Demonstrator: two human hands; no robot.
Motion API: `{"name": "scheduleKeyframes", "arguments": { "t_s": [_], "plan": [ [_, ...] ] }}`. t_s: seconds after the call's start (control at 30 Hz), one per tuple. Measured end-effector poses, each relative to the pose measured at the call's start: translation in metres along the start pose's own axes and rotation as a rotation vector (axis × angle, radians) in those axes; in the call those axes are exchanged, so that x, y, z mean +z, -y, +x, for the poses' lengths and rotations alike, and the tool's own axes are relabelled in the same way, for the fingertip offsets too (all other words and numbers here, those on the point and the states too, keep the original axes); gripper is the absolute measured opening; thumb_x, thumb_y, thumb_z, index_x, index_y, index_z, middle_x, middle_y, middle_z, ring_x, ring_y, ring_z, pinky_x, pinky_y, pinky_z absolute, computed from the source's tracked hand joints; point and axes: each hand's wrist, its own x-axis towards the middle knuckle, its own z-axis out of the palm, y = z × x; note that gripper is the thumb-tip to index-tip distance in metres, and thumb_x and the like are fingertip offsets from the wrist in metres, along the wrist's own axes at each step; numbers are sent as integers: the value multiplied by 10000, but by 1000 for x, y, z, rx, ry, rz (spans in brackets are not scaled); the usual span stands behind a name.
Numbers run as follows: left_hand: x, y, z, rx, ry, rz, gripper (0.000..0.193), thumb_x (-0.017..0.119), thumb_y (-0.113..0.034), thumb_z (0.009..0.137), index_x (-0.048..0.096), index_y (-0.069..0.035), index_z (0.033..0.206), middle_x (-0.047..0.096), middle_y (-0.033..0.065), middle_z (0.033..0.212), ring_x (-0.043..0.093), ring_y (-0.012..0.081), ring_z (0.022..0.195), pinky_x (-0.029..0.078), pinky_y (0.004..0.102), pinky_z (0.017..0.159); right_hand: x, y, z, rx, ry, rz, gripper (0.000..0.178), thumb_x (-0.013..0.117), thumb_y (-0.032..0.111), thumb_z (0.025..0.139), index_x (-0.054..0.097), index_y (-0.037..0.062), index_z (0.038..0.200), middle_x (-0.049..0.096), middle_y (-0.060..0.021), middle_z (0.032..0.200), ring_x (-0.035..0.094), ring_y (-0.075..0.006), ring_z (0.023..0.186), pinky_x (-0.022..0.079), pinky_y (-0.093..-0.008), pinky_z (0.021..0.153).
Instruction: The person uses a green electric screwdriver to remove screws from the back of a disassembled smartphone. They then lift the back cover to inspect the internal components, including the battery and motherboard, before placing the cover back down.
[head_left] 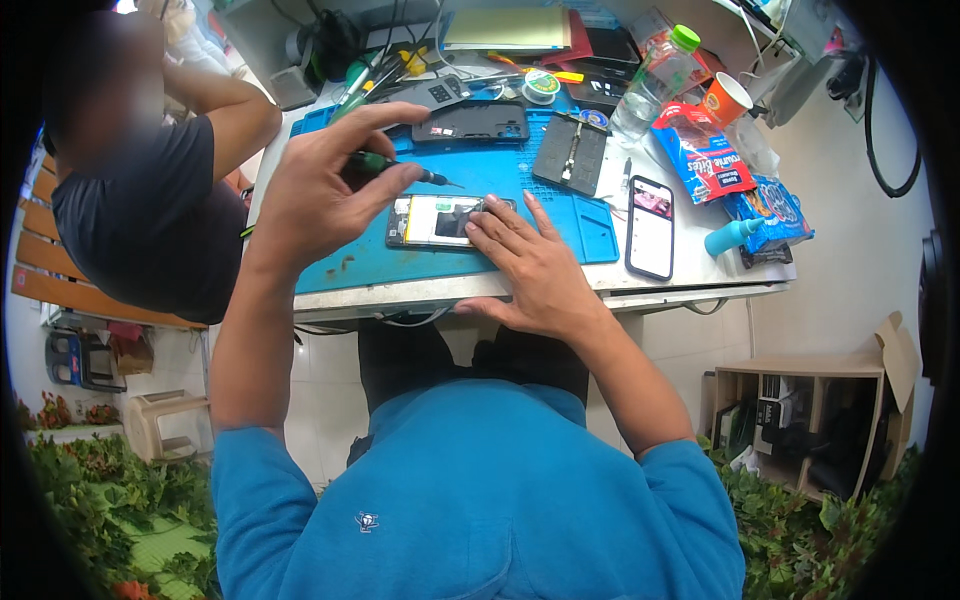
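Observation:
My left hand [325, 190] is raised over the left part of the work mat. A small screwdriver [432, 178] with a dark green and black handle is held in its curled fingers, while thumb and forefinger stand apart. The screwdriver's tip points right, above an opened phone [425, 220] whose battery and inner parts show. My right hand [530, 260] lies flat with fingers spread over the phone's right end, hiding part of it. Under the phone is a blue silicone mat [350, 270]. Just beyond it lies a black phone back cover or case [470, 124].
To the right lie a dark clamp holder [572, 152], a lit smartphone [651, 228], snack packets [700, 150], a teal squeeze bottle [733, 236], a water bottle [650, 85] and a paper cup [727, 98]. A solder spool [541, 86] stands behind. Another person [150, 200] sits at left.

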Motion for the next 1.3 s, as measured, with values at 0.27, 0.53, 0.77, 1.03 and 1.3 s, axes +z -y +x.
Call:
{"name": "scheduleKeyframes", "arguments": {
  "t_s": [0.27,0.53,0.77,1.03,1.3],
  "plan": [
    [-1,6,-26,-123,-93,-5,478,895,-116,1007,748,-52,1458,740,25,930,669,50,851,552,217,762,7,12,23,-22,41,-73,1023,746,768,948,672,-96,1490,701,-245,1519,574,-375,1551,275,-599,1396],
    [0,15,-33,-131,-245,3,433,913,-164,992,784,-84,1398,761,42,912,700,64,822,576,233,742,21,27,32,-22,-34,-130,832,750,622,1007,684,-89,1436,708,-255,1452,632,-421,1446,330,-619,1354],
    [-3,17,-49,-204,-308,-1,442,918,-193,996,784,-74,1400,774,43,931,713,68,862,592,230,788,46,27,44,42,-209,25,329,757,163,983,767,-11,1261,736,-184,1278,672,-367,1304,375,-638,1318],
    [-11,21,-60,-173,-371,-26,483,920,-107,981,759,-44,1433,787,34,929,708,52,854,562,209,787,48,73,29,-205,-132,313,169,750,74,938,714,-8,1081,675,-167,1146,668,-365,1227,402,-625,1310],
    [-6,24,-55,-289,-428,-292,408,929,-18,946,765,24,1318,775,29,900,661,20,725,490,177,651,23,84,-16,-207,69,437,308,746,47,911,711,2,1215,684,-137,1208,658,-347,1240,420,-582,1298]
  ]
}}
